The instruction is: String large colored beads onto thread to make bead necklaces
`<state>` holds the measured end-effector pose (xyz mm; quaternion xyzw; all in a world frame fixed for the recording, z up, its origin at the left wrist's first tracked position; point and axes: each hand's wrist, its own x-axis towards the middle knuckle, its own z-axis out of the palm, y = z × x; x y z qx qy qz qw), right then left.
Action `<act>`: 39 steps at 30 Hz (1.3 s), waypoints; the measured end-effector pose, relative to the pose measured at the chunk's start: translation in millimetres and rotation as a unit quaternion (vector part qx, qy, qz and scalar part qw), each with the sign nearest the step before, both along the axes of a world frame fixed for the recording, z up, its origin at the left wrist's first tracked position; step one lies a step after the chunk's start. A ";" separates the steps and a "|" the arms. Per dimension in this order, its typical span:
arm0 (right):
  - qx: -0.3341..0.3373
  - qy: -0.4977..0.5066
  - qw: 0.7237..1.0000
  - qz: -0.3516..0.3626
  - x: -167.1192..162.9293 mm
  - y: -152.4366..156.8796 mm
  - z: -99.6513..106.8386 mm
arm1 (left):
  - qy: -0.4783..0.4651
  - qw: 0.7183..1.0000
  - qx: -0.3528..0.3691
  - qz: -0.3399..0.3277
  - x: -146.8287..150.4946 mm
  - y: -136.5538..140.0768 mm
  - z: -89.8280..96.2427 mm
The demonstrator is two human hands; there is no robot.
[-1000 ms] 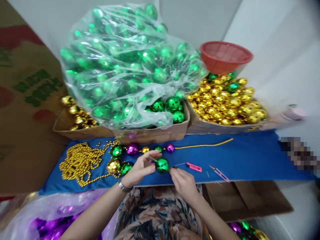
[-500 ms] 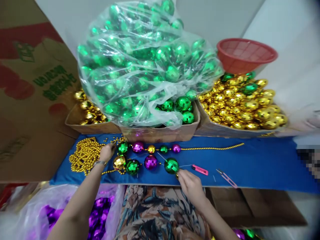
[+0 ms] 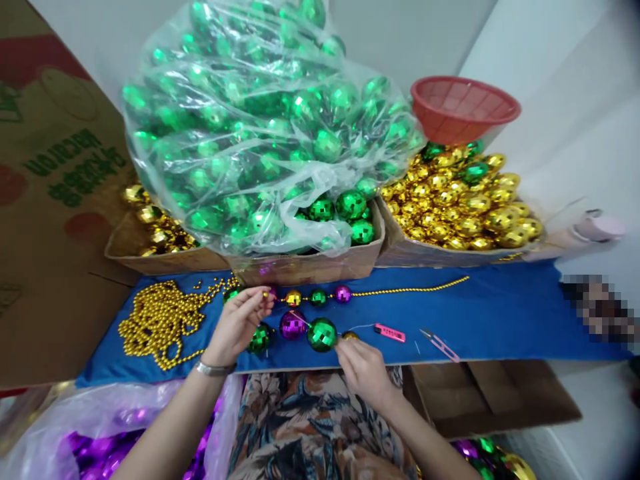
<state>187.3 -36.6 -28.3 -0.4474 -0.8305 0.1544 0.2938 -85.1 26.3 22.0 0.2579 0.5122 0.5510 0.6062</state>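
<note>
From my end, the large green ball (image 3: 323,334) sits on the blue cloth (image 3: 505,313) that covers the surface, and I take it as my landmark. The right hand (image 3: 367,373) is just beside it; that grip looks pinched together on the ball's right edge, though the fingers hide whether they take the line too. Up and left of the ball, the left hand (image 3: 243,320) is raised, its grip together on a small gold bead (image 3: 265,295). A purple ball (image 3: 293,326) lies just left of the landmark, and a pale, stiff-looking tip (image 3: 299,319) reaches from the green ball across it. Right of the landmark, a thin line runs toward a pink tool (image 3: 390,333), with pink snips (image 3: 441,345) farther along.

I judge the step in hand to be adding the bead beside the landmark. The next move calls for bringing the bead's hole, too small for me to see, square to that pale tip, with a light left pinch and a steady right hold.
</note>
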 end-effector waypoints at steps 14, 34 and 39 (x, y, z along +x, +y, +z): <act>0.010 -0.050 0.999 -0.017 3.1 -3.1 4.8 | -0.107 0.993 -0.036 -0.046 48.7 -14.1 0.3; -0.121 -0.092 0.981 -0.120 6.2 1.8 -59.1 | 0.229 0.963 0.101 -0.097 70.2 -24.9 -60.7; -0.045 -0.008 0.991 -0.122 -0.8 14.5 -28.8 | 0.247 0.949 0.170 -0.098 79.7 -17.3 -42.3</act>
